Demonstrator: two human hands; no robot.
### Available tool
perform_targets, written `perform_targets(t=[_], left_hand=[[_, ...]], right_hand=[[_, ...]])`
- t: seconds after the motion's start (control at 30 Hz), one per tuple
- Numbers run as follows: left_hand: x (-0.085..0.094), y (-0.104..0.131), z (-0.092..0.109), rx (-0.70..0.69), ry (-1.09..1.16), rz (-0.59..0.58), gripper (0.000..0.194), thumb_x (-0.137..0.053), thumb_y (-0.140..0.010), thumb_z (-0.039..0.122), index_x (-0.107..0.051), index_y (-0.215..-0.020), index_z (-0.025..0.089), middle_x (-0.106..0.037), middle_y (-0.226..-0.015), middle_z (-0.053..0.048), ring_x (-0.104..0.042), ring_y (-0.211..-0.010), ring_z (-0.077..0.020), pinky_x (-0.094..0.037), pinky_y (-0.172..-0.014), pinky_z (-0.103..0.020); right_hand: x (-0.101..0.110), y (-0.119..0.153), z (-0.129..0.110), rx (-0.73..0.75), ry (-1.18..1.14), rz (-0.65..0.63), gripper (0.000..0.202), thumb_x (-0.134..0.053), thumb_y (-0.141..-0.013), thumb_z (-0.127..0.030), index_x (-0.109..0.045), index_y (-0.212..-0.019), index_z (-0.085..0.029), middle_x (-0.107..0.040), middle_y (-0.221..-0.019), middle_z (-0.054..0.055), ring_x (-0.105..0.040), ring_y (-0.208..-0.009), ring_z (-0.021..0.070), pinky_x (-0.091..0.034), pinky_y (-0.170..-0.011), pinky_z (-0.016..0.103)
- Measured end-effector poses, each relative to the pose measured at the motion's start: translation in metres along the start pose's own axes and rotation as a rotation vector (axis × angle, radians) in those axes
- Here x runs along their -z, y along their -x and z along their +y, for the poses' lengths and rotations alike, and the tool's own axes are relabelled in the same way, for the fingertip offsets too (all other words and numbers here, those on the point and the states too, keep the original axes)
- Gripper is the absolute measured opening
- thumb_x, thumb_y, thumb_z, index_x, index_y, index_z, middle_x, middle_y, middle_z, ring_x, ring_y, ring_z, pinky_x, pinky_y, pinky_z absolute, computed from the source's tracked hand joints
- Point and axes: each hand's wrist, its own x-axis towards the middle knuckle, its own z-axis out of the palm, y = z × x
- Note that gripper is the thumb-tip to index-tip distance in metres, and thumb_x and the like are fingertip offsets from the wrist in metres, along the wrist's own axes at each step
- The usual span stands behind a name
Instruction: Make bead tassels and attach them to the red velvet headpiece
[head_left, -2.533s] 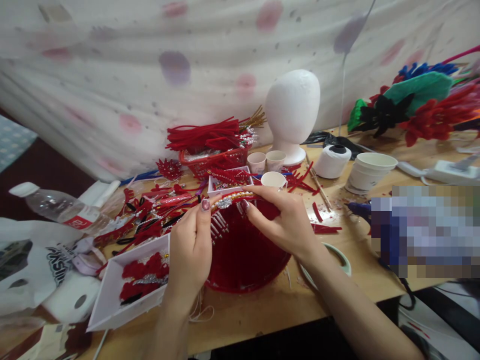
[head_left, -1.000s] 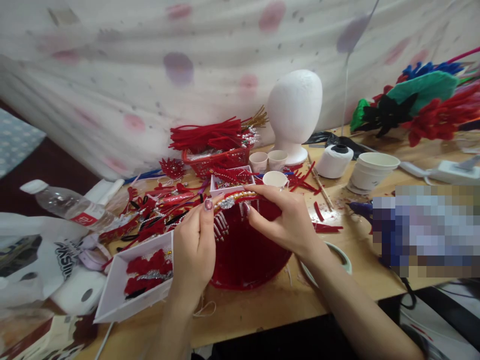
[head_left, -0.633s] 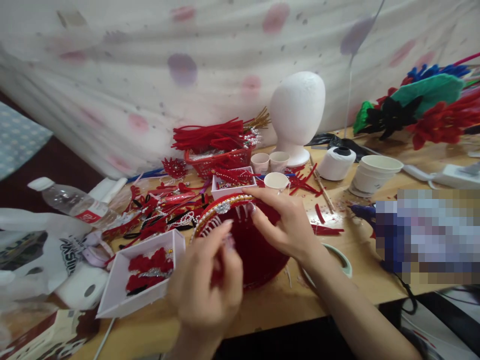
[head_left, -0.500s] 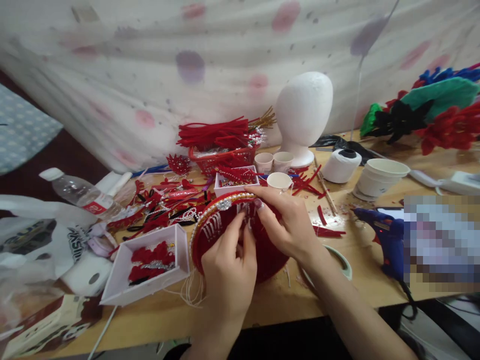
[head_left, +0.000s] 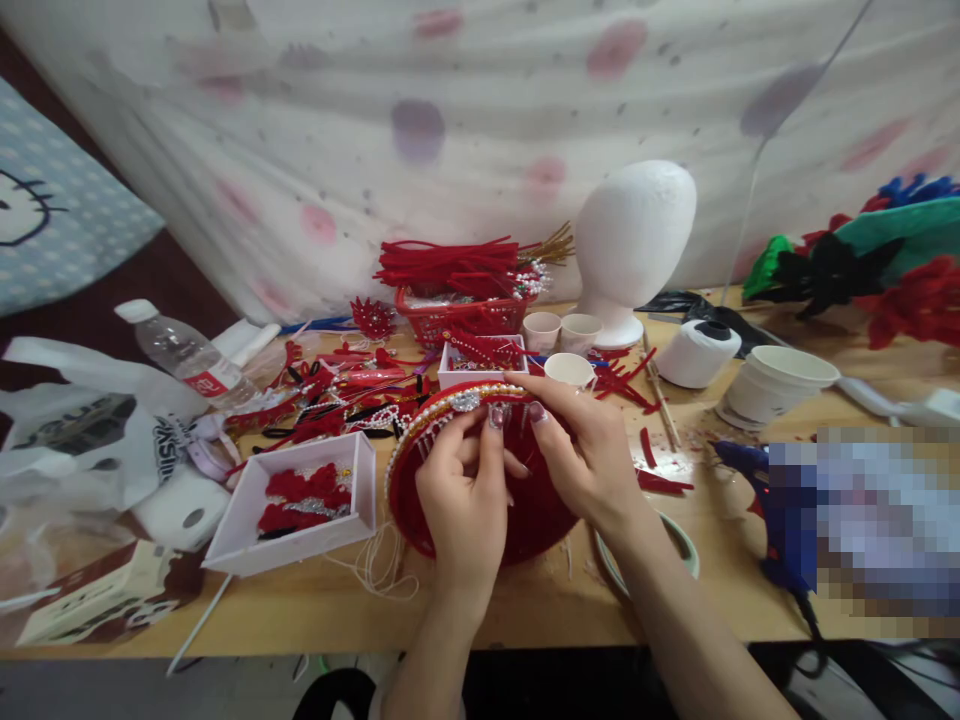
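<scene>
A round red velvet hat (head_left: pixel 540 510) is tilted over the table in front of me, its open side facing me. Pearl and gold trim with a silvery ornament (head_left: pixel 466 401) runs along its upper rim, and bead strands hang inside. My left hand (head_left: pixel 465 480) is closed at the upper rim, its thumb on the trim and the other fingers curled inside; any small piece between them is hidden. To its right, my right hand (head_left: pixel 589 455) grips the rim with thumb inside and fingers over the outside.
Left of the hat stands a white box (head_left: pixel 289 545) of red ornaments. Behind are a red basket (head_left: pixel 465 318), paper cups (head_left: pixel 568 371) and a white foam head (head_left: pixel 637 240). A thread cone (head_left: pixel 699 355), a bucket (head_left: pixel 776 385) and a blue glue gun (head_left: pixel 780 510) occupy the right. A bottle (head_left: pixel 184 350) leans at left.
My left hand has moved up to the rim, its thumb now near the trim. The right hand keeps its hold on the hat. The whole view has shifted slightly.
</scene>
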Motion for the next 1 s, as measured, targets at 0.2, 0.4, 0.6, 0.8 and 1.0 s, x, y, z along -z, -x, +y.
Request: perform_targets(t=[0.2,0.4,0.6,0.8,1.0], left_hand=[[-0.0031,0.0001,0.0024,0.094,0.209,-0.014,0.022,-0.064,-0.090,0.037,-0.066,-0.096,0.016,-0.056,-0.046,0.008,-0.047,-0.034,-0.0068,-0.036,-0.034,-0.015],[-0.0030,-0.0010,-0.0003,0.076,0.191,-0.016,0.020,-0.066,-0.088,0.035,-0.071,-0.095,0.017,-0.054,-0.047,0.007,-0.044,-0.036,-0.0069,-0.037,-0.036,-0.017],[-0.0038,0.0011,0.0000,0.181,0.344,0.015,0.021,-0.071,-0.086,0.036,-0.073,-0.094,0.016,-0.053,-0.044,0.008,-0.043,-0.034,-0.0051,-0.035,-0.034,-0.014],[-0.0043,0.0004,-0.0029,0.222,0.401,0.011,0.023,-0.075,-0.084,0.037,-0.073,-0.092,0.016,-0.054,-0.042,0.008,-0.043,-0.034,-0.0044,-0.035,-0.034,-0.012],[-0.0010,-0.0003,-0.0043,0.276,0.368,-0.093,0.027,-0.079,-0.079,0.037,-0.070,-0.092,0.015,-0.053,-0.041,0.009,-0.043,-0.031,-0.0050,-0.033,-0.033,-0.013]], right_hand=[[-0.0010,0.0004,0.0008,-0.025,0.001,0.016,0.035,-0.049,-0.092,-0.022,-0.071,-0.119,-0.020,-0.078,-0.114,0.008,-0.073,-0.100,0.0260,-0.057,-0.088,0.042],[-0.0001,0.0005,-0.0004,-0.019,0.006,0.005,0.035,-0.048,-0.093,-0.024,-0.071,-0.118,-0.020,-0.078,-0.115,0.009,-0.073,-0.103,0.0267,-0.057,-0.088,0.042],[-0.0011,0.0009,-0.0026,-0.012,-0.014,0.005,0.035,-0.046,-0.095,-0.024,-0.071,-0.118,-0.017,-0.077,-0.116,0.011,-0.072,-0.106,0.0263,-0.056,-0.090,0.041],[0.0003,0.0011,-0.0029,-0.034,-0.048,-0.001,0.035,-0.047,-0.096,-0.026,-0.072,-0.119,-0.019,-0.078,-0.116,0.009,-0.073,-0.104,0.0261,-0.056,-0.090,0.042],[0.0038,0.0041,0.0019,-0.123,-0.259,-0.011,0.035,-0.044,-0.101,-0.033,-0.070,-0.122,-0.025,-0.076,-0.121,0.005,-0.070,-0.113,0.0255,-0.053,-0.098,0.044]])
